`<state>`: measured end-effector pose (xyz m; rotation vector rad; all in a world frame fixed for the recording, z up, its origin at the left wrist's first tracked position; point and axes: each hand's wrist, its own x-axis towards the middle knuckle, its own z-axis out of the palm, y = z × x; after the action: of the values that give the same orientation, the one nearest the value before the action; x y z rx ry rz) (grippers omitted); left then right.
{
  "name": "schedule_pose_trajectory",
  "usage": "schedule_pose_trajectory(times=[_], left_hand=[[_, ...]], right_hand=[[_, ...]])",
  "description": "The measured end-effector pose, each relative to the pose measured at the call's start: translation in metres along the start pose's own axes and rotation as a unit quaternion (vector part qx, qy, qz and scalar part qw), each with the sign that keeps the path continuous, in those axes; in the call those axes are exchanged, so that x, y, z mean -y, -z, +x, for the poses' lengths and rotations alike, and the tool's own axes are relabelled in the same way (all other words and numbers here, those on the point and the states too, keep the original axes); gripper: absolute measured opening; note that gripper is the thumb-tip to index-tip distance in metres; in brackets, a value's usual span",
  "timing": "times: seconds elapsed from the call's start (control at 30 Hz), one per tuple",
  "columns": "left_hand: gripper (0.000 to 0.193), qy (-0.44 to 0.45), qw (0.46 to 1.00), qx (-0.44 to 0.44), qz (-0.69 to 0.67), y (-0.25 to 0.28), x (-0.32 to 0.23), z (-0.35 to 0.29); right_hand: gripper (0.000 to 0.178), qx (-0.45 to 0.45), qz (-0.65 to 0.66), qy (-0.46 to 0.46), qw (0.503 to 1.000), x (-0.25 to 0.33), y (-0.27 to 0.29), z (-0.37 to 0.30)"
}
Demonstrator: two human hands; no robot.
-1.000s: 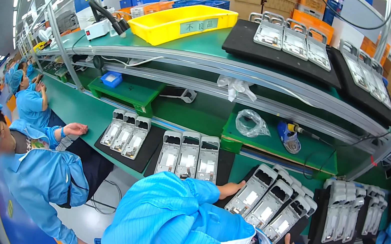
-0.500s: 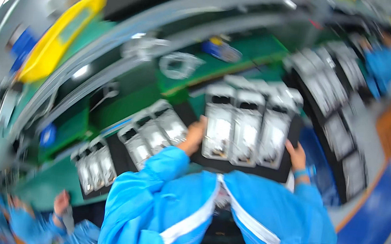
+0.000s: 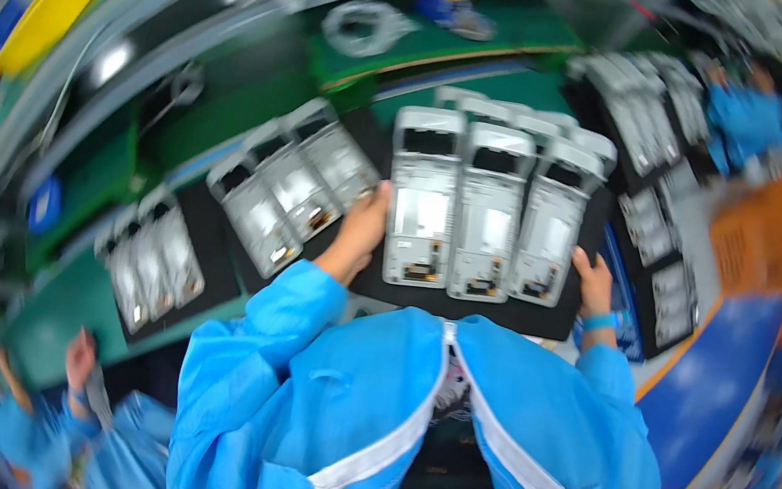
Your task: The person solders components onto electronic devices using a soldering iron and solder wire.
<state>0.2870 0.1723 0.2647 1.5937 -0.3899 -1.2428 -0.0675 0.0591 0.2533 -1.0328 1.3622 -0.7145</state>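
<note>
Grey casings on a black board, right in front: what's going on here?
A person in a blue jacket holds a black board by its sides, left hand on one edge and right hand on the other. Grey casings lie on it, three in front with more behind. Similar casings sit on other boards to the left, where another person's hand shows.

A board (image 3: 600, 210) sat between the left hand (image 3: 359, 237) and right hand (image 3: 595, 285), bearing three front casings (image 3: 487, 229) side by side, with further casings (image 3: 546, 123) behind them. To its left on the worktop (image 3: 59, 332) lay another board (image 3: 364, 131) with three casings, and beyond that a far-left board (image 3: 224, 265) with more. Other casings lay right. Behind, a raised stand (image 3: 535, 25) carried a coil (image 3: 362, 30) toward its left.
</note>
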Motion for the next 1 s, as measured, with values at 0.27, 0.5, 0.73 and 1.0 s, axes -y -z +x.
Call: schedule_pose_trajectory(times=[0.27, 0.5, 0.73, 1.0], left_hand=[[0.056, -0.056, 0.974, -0.216, -0.047, 0.003, 0.043, -0.071], [0.052, -0.206, 0.902, -0.347, -0.154, -0.033, 0.09, -0.137], [0.044, -0.337, 0.823, -0.425, -0.169, -0.075, 0.118, -0.169], [0.044, -0.393, 0.698, -0.561, -0.208, -0.13, 0.12, -0.189]], right_hand=[[0.044, 0.094, -0.088, 0.093, 0.987, 0.015, -0.006, 0.06], [0.045, 0.334, -0.029, 0.245, 0.91, 0.029, -0.047, 0.107], [0.048, 0.401, -0.028, 0.414, 0.817, 0.057, -0.084, 0.122], [0.045, 0.545, 0.009, 0.433, 0.718, 0.122, -0.115, 0.1]])
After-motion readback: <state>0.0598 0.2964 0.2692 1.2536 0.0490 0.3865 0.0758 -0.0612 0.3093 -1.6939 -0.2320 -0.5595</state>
